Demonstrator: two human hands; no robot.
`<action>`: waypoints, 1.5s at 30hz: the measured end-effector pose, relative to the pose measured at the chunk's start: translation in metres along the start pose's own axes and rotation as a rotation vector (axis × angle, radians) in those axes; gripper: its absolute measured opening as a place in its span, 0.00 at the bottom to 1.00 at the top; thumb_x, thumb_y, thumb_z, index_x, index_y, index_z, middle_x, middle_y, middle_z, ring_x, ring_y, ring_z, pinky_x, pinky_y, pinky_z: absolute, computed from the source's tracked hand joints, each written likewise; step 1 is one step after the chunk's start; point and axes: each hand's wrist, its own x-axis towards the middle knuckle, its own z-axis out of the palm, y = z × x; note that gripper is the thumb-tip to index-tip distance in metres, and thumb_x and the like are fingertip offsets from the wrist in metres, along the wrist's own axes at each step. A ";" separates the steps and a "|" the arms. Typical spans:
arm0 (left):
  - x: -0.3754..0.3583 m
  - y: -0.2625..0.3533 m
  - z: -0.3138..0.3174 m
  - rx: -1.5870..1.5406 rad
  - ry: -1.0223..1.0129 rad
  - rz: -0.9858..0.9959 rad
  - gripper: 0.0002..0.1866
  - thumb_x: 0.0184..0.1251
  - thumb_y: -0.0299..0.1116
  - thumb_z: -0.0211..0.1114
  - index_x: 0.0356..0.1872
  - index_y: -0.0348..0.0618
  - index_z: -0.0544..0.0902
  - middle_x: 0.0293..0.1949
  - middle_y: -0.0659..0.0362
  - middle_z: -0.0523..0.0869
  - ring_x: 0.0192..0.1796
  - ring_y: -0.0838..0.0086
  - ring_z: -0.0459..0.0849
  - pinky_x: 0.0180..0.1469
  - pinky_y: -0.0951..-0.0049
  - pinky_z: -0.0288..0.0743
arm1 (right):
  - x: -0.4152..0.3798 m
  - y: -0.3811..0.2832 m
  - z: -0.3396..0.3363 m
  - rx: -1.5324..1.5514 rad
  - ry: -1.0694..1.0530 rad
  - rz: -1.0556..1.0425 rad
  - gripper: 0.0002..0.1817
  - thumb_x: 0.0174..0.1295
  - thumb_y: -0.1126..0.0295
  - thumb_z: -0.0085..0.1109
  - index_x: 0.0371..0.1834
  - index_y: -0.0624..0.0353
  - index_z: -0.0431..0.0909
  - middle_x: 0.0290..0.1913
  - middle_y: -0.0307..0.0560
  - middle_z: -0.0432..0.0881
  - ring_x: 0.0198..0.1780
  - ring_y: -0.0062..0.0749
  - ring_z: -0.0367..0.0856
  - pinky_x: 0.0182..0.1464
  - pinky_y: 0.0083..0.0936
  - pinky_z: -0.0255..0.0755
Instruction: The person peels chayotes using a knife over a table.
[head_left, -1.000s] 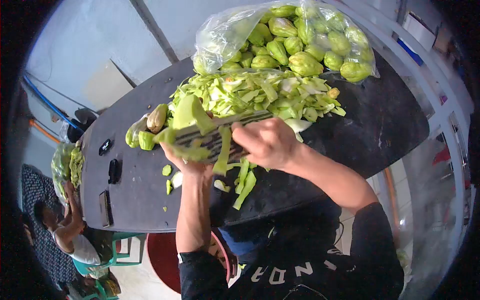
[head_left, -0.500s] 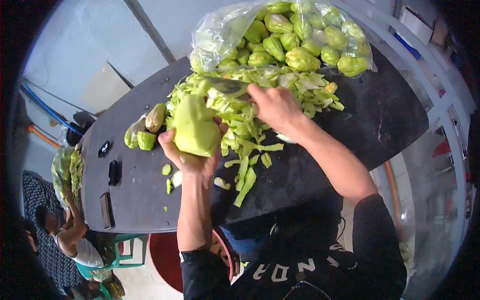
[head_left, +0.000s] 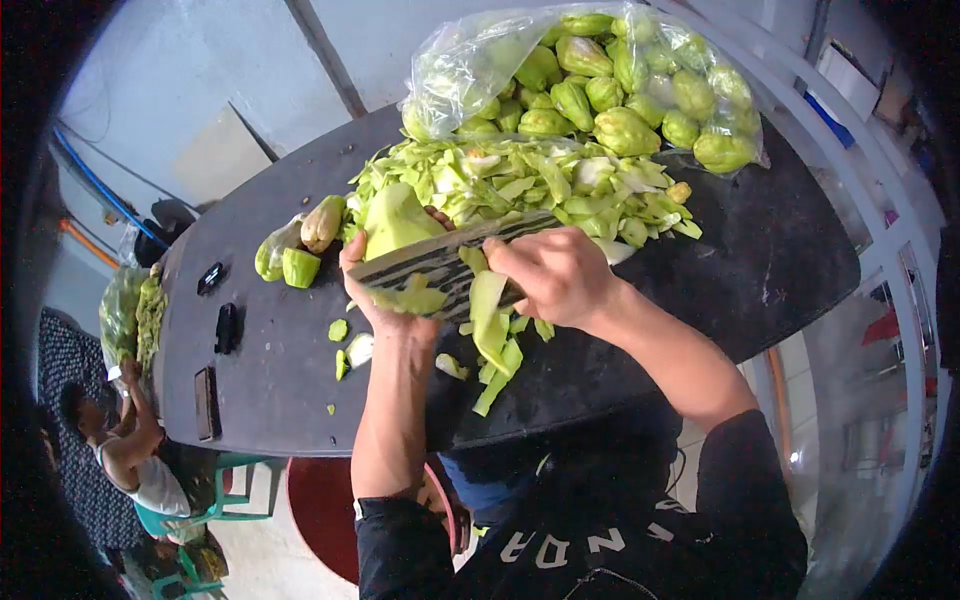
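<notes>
My left hand (head_left: 385,310) is wrapped round a large peeled pale-green vegetable (head_left: 398,218), above the table's middle. My right hand (head_left: 562,277) grips a wide knife (head_left: 450,265), whose blade lies across the near part of the vegetable and hides it there. Bits of peel stick to the blade, and a long strip of peel (head_left: 488,318) hangs below it by my right fingers. Behind both hands spreads a heap of green peelings (head_left: 540,178). More strips and small scraps lie on the dark table (head_left: 270,395) nearer to me.
A clear plastic bag of green chayotes (head_left: 625,130) stands at the back. Left of the heap are a few chayotes (head_left: 322,224). Small black objects (head_left: 226,328) lie at the table's left. A red tub (head_left: 322,520) is below the near edge. Another person (head_left: 135,455) sits at far left.
The knife has come from the vegetable's far end toward me, and its blade now crosses the near part. My right hand has moved nearer, with a strip of peel beside it. The view has shifted slightly.
</notes>
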 end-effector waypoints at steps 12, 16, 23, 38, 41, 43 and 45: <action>-0.003 0.003 0.001 -0.013 -0.094 0.007 0.36 0.56 0.55 0.55 0.58 0.35 0.75 0.46 0.44 0.83 0.47 0.55 0.83 0.52 0.57 0.78 | 0.005 -0.008 -0.006 -0.016 0.032 0.008 0.13 0.49 0.69 0.62 0.39 0.58 0.75 0.20 0.38 0.77 0.23 0.34 0.83 0.23 0.31 0.76; -0.004 0.007 0.002 0.129 -0.010 0.068 0.36 0.56 0.55 0.55 0.59 0.35 0.75 0.47 0.43 0.83 0.47 0.55 0.83 0.52 0.57 0.78 | 0.001 -0.007 0.001 -0.058 0.073 0.017 0.09 0.52 0.70 0.59 0.36 0.58 0.75 0.18 0.38 0.77 0.20 0.32 0.82 0.20 0.32 0.74; -0.004 0.018 -0.007 0.120 -0.256 0.042 0.38 0.56 0.55 0.56 0.62 0.35 0.74 0.50 0.43 0.83 0.50 0.53 0.83 0.54 0.55 0.78 | 0.007 -0.012 -0.008 -0.119 0.040 -0.032 0.06 0.53 0.72 0.57 0.35 0.59 0.76 0.16 0.37 0.75 0.18 0.29 0.81 0.18 0.30 0.74; -0.004 0.006 -0.013 0.123 -0.183 0.026 0.37 0.61 0.61 0.55 0.63 0.41 0.74 0.55 0.47 0.82 0.56 0.53 0.81 0.60 0.51 0.75 | 0.001 0.002 0.005 -0.161 0.049 0.053 0.09 0.52 0.73 0.57 0.37 0.59 0.74 0.18 0.40 0.76 0.19 0.33 0.81 0.20 0.31 0.75; -0.009 0.006 -0.006 0.192 -0.181 0.096 0.38 0.60 0.61 0.56 0.63 0.42 0.74 0.55 0.47 0.82 0.55 0.53 0.81 0.60 0.51 0.74 | 0.000 0.000 0.008 -0.166 0.093 0.056 0.09 0.52 0.73 0.57 0.37 0.58 0.75 0.18 0.40 0.77 0.19 0.33 0.81 0.19 0.31 0.75; -0.014 0.004 0.005 0.097 -0.070 0.062 0.34 0.59 0.55 0.54 0.60 0.39 0.76 0.51 0.45 0.83 0.52 0.56 0.81 0.58 0.55 0.75 | -0.001 0.004 0.007 -0.146 0.084 0.042 0.09 0.52 0.73 0.57 0.38 0.58 0.75 0.18 0.39 0.77 0.19 0.33 0.81 0.19 0.31 0.75; -0.012 0.004 0.002 0.107 -0.075 0.053 0.34 0.59 0.55 0.55 0.60 0.39 0.76 0.51 0.46 0.83 0.52 0.56 0.81 0.57 0.55 0.75 | -0.003 0.006 0.009 -0.153 0.080 0.043 0.09 0.52 0.72 0.57 0.38 0.58 0.75 0.18 0.39 0.77 0.19 0.33 0.81 0.19 0.31 0.75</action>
